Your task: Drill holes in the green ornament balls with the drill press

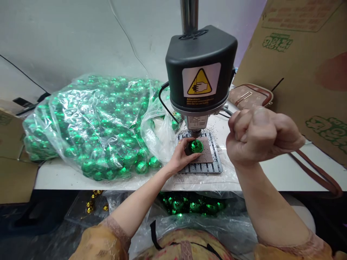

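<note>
A green faceted ball ornament (197, 146) sits under the chuck of a black-headed drill press (200, 68). My left hand (182, 154) grips the ball from its left side, thumb in front and fingers behind. Beneath the ball lies a flat brownish pad (207, 153) on the slotted metal base (217, 167). The bit seems to meet the top of the ball. My right hand (256, 135) is closed in a fist to the right of the machine, around the drill press lever (227, 110); most of the lever is hidden behind the fist.
A large clear plastic bag of green balls (100, 122) fills the table's left side. Below the table edge hangs an open bag with more green balls (195, 206). Cardboard boxes (306, 72) stand right and left. A brown purse (251, 95) lies behind my right hand. Dark shavings dot the tabletop.
</note>
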Action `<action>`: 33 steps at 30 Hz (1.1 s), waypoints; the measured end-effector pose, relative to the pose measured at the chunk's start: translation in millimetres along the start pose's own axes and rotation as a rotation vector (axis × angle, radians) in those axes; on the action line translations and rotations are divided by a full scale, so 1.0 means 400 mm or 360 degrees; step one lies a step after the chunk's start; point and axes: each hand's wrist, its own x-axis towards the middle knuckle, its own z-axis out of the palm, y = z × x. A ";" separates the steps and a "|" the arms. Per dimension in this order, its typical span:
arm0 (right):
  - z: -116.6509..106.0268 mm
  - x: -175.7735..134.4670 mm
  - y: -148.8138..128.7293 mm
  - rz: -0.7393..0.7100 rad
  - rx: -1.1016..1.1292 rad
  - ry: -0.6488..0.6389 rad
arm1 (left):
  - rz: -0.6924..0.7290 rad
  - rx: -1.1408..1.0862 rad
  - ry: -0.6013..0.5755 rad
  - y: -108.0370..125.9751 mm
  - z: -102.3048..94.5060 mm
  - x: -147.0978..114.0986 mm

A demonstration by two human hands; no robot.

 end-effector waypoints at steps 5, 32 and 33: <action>-0.011 -0.010 0.010 -0.0079 -0.0026 0.0032 | -0.0003 -0.0005 -0.0014 0.001 0.000 0.000; 0.063 0.119 -0.040 0.0375 -0.0104 -0.0067 | 0.0357 0.0365 0.0521 0.051 0.038 -0.104; 0.064 0.124 -0.039 0.0378 -0.0106 -0.0066 | 0.0517 0.0458 0.0487 0.052 0.042 -0.141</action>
